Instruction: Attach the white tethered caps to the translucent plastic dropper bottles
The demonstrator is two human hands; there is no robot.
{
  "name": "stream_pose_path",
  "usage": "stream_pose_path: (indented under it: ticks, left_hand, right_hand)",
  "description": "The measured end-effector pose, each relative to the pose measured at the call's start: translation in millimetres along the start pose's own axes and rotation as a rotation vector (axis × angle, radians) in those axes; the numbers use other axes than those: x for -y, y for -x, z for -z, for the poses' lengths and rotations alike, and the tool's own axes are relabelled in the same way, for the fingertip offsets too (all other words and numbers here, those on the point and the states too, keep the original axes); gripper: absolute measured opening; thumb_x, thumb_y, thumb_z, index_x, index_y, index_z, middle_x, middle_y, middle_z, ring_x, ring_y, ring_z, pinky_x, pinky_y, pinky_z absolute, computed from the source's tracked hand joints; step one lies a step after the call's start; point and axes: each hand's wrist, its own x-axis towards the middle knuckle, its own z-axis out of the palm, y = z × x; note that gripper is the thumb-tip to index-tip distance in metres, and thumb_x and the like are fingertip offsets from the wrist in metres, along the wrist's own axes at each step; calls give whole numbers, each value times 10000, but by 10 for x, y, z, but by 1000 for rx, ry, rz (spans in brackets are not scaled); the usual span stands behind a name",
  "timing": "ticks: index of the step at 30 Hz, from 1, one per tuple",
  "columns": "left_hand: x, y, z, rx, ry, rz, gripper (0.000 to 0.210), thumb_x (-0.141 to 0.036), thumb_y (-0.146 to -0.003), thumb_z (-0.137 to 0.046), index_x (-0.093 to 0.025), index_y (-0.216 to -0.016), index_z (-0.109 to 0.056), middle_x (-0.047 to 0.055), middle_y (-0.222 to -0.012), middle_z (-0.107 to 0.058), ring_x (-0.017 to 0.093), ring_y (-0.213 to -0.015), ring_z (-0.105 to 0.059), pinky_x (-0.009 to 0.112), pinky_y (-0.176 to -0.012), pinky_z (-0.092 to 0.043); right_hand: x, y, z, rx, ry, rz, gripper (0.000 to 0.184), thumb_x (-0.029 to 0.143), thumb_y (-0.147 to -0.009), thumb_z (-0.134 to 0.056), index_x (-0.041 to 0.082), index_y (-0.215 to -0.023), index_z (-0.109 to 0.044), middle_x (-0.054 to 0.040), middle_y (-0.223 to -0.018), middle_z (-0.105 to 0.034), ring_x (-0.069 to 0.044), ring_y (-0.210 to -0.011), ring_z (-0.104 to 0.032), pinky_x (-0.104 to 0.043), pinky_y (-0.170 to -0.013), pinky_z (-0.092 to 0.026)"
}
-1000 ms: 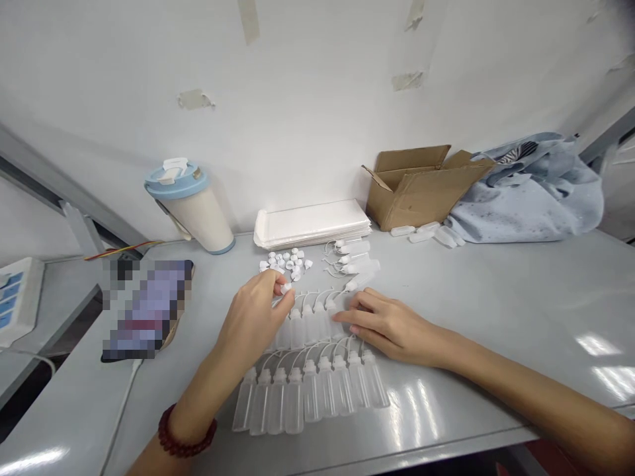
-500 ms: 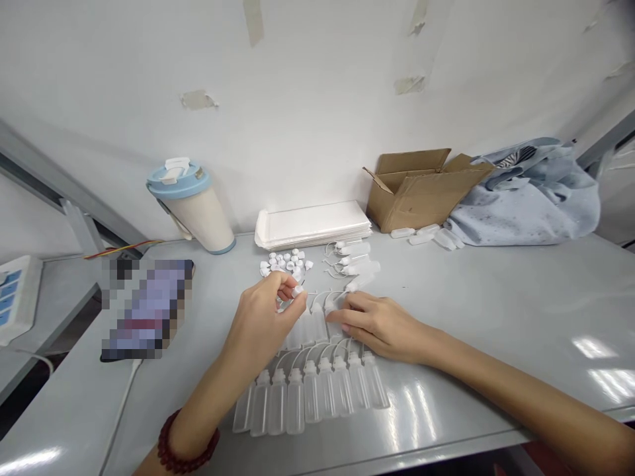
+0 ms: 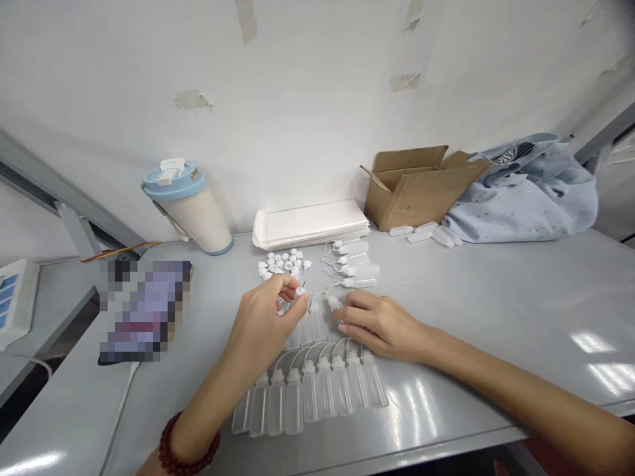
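My left hand (image 3: 270, 311) pinches a small white cap (image 3: 299, 292) between thumb and fingers; a thin dark needle tip sticks up from it. To its right, my right hand (image 3: 377, 324) has its fingers closed around a small translucent squeeze bottle (image 3: 334, 303), whose body they mostly cover. Further similar bottles (image 3: 312, 324) stand side by side behind my left hand, partly hidden. Nearer me lies a row of clear bottles (image 3: 310, 393) with thin looped cap straps. Beyond my left hand is a loose cluster of white caps (image 3: 282, 261).
Several strapped bottles (image 3: 354, 264) lie behind my right hand. At the back are a stack of white trays (image 3: 312, 221), an open cardboard box (image 3: 417, 198), loose bottles (image 3: 421, 233) and a blue cloth (image 3: 526, 201). A tumbler (image 3: 198, 215) and a phone (image 3: 153, 304) are on the left.
The bottle at my right fingertips has tilted, and its neck now shows. A bottle just beyond that hand has turned to lie flatter. My left hand keeps its pinch on the cap.
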Motion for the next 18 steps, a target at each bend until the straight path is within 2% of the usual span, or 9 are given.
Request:
stream_pose_path:
  ticks: [4,9,11,14,18]
  left_hand:
    - [-6,18,0,7,71,43,165,-368,-786,-594,-212,-835,-618,8,-813,-672,188,-728,-604,295,-618,-465]
    - [-22,34,-37,123,413,142,198,-384,-796,-621,-214,-896,-638,18,-872,-707,186,-836,-650,279,-711,-506]
    - [-55,46,-48,144,490,147,204,-381,-815,-613,-221,-940,-632,18,-889,-716,180,-856,-652,275,-744,-503]
    - [-127,82,-50,126,505,84,189,-370,-844,-591,-234,-973,-616,18,-957,-711,178,-898,-638,273,-765,-491]
    - [-190,149,-63,129,453,-8,156,-357,-878,-555,-264,-993,-604,4,-1037,-691,174,-880,-622,260,-691,-486]
  right_hand:
    - [-12,20,-1,-161,-25,45,216,248,-954,-437,164,-1031,-621,-74,-867,-580,-172,-793,-529,-279,-681,-462]
    - [1,27,-1,-331,17,104,193,152,-932,-436,157,-962,-626,-94,-888,-569,-176,-806,-535,-275,-665,-482]
    - [7,29,1,-365,28,125,194,116,-919,-434,152,-943,-623,-93,-879,-555,-173,-794,-526,-273,-655,-478]
    - [20,33,8,-381,24,135,198,90,-907,-432,155,-920,-619,-84,-862,-544,-167,-778,-515,-268,-649,-472]
    - [50,41,16,-357,45,157,226,75,-897,-413,165,-915,-619,-86,-876,-552,-168,-784,-510,-261,-630,-466]
